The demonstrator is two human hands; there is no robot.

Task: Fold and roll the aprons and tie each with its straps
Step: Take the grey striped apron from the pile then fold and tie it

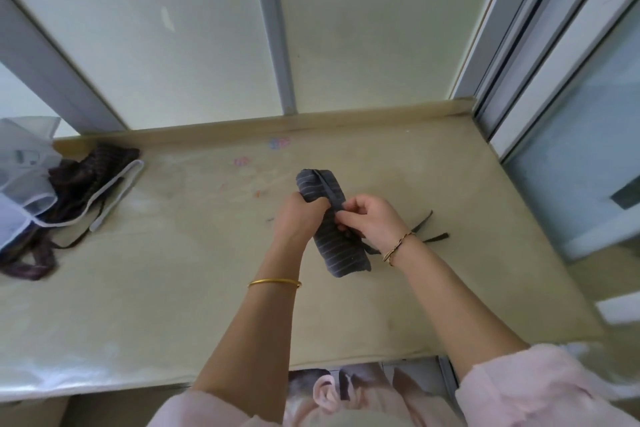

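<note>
One rolled grey striped apron point(341, 253) lying at the centre of the table point(173, 288), your left hand point(299, 215) gripping its middle, your right hand point(370, 218) pinching a strap point(332, 191) across it, other aprons point(79, 184) lying at nine o'clock

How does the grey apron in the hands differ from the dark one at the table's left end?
The grey apron is rolled into a tight bundle; the dark apron lies crumpled and loose. The left hand and right hand hold the grey apron; nobody touches the dark apron. Both are striped with trailing straps.
</note>
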